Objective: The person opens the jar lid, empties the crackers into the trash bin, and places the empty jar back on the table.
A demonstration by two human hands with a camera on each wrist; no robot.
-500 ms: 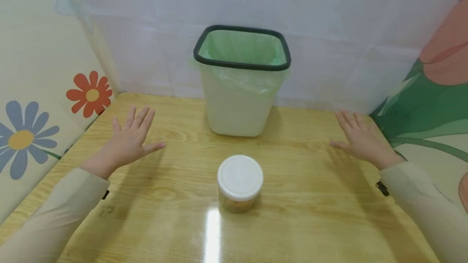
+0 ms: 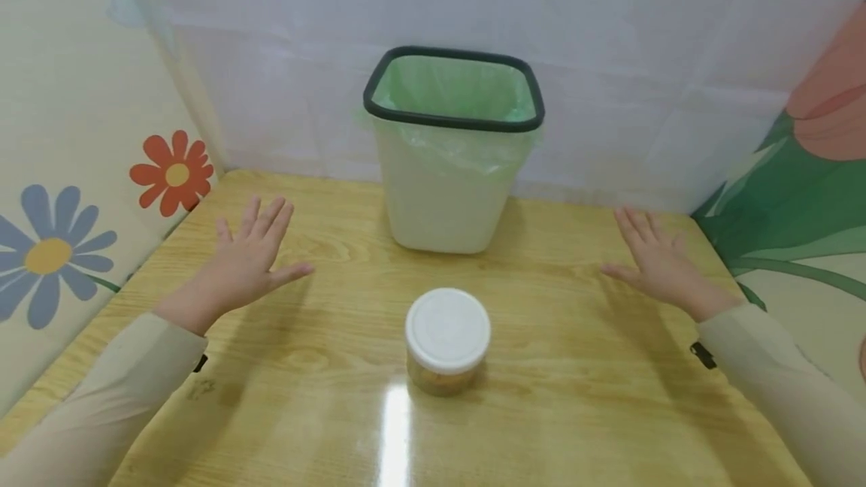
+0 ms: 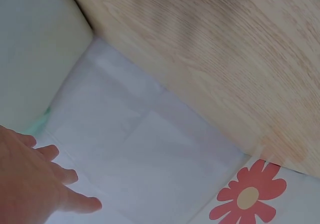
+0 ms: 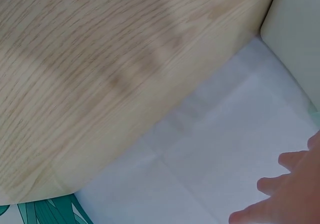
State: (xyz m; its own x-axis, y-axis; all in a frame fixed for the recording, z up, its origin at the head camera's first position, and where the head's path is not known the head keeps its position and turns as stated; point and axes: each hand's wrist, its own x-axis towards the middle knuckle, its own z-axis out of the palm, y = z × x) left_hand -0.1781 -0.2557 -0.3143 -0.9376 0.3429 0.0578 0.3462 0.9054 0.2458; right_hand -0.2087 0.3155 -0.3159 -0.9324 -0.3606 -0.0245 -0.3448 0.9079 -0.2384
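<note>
Jar (image 2: 448,340) shows only in the head view, bin (image 2: 446,190) in all three.

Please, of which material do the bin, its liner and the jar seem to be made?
Bin: probably matte plastic, given its smooth, moulded-looking walls. Liner: apparently thin plastic film, translucent green and wrinkled. Jar: clear plastic or glass, contents showing through; I cannot tell which.
</note>
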